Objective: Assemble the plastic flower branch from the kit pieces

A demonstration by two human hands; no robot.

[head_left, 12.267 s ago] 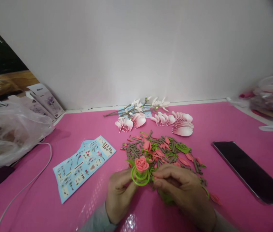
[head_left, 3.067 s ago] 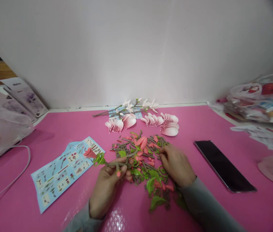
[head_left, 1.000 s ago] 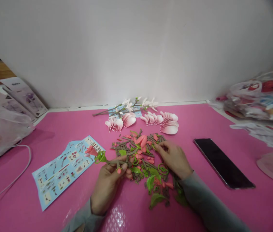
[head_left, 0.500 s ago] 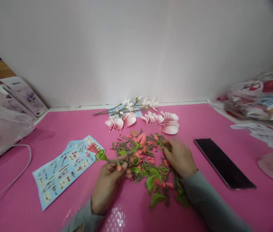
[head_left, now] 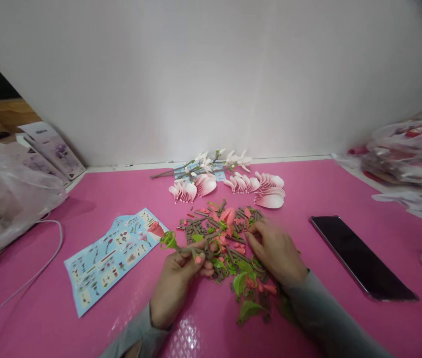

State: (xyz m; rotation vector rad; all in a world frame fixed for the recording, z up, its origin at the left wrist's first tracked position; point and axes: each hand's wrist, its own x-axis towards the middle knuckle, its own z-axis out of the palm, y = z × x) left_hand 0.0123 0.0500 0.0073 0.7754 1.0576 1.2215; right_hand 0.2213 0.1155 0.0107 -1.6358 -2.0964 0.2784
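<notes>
My left hand (head_left: 176,283) is closed on a brown toy flower stem (head_left: 186,250) that ends in a green ring and a pink bud (head_left: 156,229) pointing left. My right hand (head_left: 276,250) rests on a heap of small brown, pink and green plastic parts (head_left: 229,238), its fingers curled and pinching into the heap; what they hold is hidden. Both arms wear grey sleeves. A blue instruction sheet (head_left: 114,256) lies left of the left hand.
Pale pink petals (head_left: 266,191) and a white-flowered branch (head_left: 211,161) lie behind the heap near the wall. A black phone (head_left: 362,256) lies at the right. A plastic bag (head_left: 9,199) and white cable (head_left: 24,283) are at the left, more bags (head_left: 408,149) at the far right.
My right hand has drawn back a little toward the middle of the heap. The left hand keeps the stem in the same pose. The view has shifted slightly.
</notes>
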